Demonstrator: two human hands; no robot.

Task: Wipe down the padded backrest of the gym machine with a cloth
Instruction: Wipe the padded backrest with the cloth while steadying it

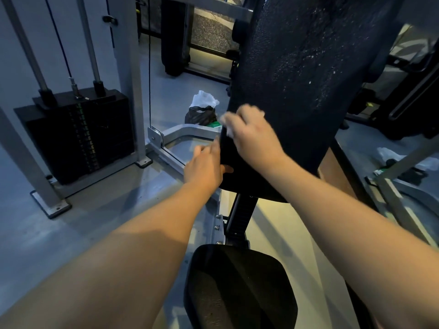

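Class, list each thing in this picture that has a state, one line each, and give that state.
backrest: upright, speckled with white droplets or flecks
cloth: white, pressed on the backrest's lower left edge
right hand: closed over the cloth, blurred
left hand: gripping the backrest's left edge
seat pad: unoccupied
bags: crumpled on the floor

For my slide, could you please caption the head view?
Right hand presses a white cloth on the black padded backrest while the left hand steadies its lower edge.
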